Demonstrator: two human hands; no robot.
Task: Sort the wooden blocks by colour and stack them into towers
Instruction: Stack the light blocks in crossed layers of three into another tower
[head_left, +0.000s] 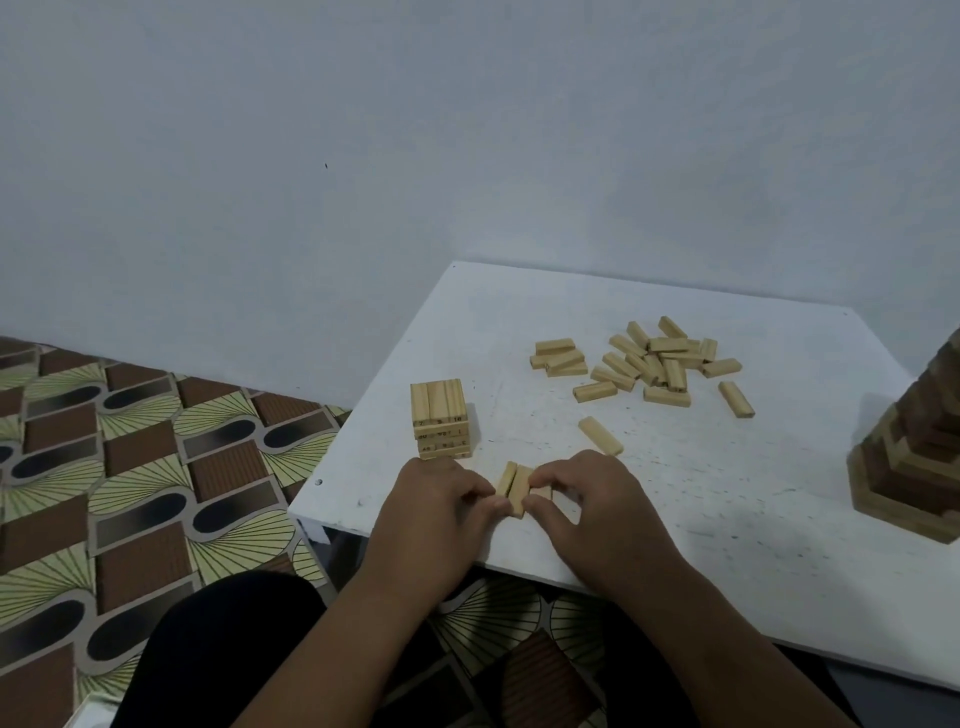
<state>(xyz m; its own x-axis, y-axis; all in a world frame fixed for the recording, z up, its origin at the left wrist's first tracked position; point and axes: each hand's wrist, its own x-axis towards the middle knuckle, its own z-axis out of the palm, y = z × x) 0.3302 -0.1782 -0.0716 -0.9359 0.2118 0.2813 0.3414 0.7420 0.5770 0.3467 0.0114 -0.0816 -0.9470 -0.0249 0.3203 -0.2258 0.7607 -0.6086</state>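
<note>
Your left hand (441, 499) and right hand (597, 499) meet at the near edge of the white surface (675, 467), about 6 o'clock on it. Both grasp a small row of blocks (514, 491): pale wood, pressed side by side between your curled fingertips, left from one side, right from the other. At least two blocks show between the hands; more may be hidden under the right fingers.

Short tower (440, 418): pale blocks, just beyond the left hand at 9 o'clock, standing upright, numbers printed on the block ends. It looks clear of the hand.

Single block (600, 435): lying flat just past the right hand, angled.

Loose pile (649, 366): pale blocks scattered toward 12 to 1 o'clock, well apart from the hands.

Striped tower (919, 457): light and dark wood, at the 3 o'clock edge, cut off by the frame.

Patterned floor (130, 467) to the left of the surface.
</note>
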